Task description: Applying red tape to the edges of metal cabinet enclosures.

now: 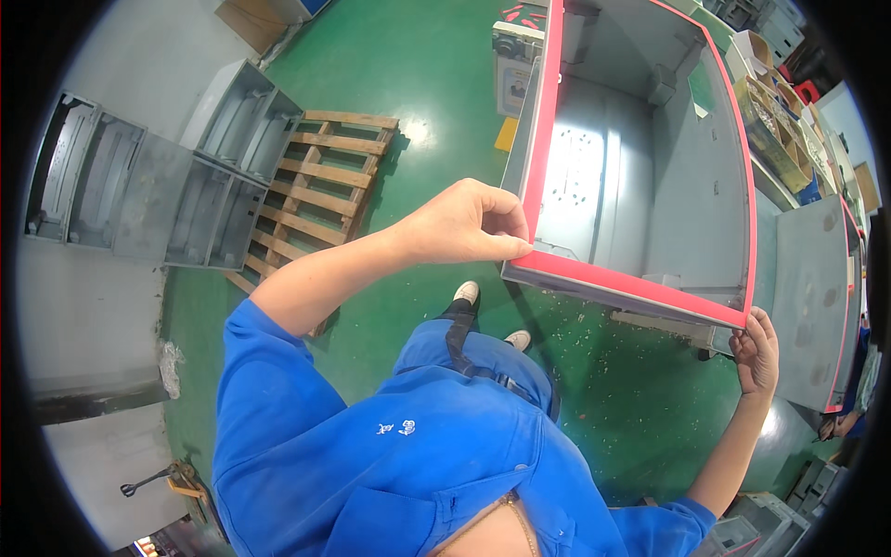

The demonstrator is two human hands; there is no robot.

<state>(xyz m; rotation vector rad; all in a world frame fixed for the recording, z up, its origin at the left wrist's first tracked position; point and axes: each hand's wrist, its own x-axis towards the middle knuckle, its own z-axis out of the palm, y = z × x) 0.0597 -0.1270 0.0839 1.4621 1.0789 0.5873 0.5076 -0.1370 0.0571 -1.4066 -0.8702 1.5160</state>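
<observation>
In front of me stands a grey metal cabinet (pixel 691 176), its open side facing up toward me. A pinkish-red edge strip (pixel 631 282) runs along its rim. My left hand (pixel 466 223) is closed in a pinch on the strip at the near left corner, thumb and forefinger meeting there. At the near right corner my right hand (pixel 756 351) has its fingers bent against the end of the strip, just under the rim. Part of those fingers is hidden by the corner. Holes and ribs show on the panel inside the cabinet.
A wooden pallet (pixel 325 172) lies on the green floor (pixel 422 56) to the left, beside several grey metal cabinets (pixel 213 176). At the right are bins of small parts (pixel 775 130) and another red-edged cabinet (pixel 809 288). A pallet-jack-like handle (pixel 148 483) stands at the lower left.
</observation>
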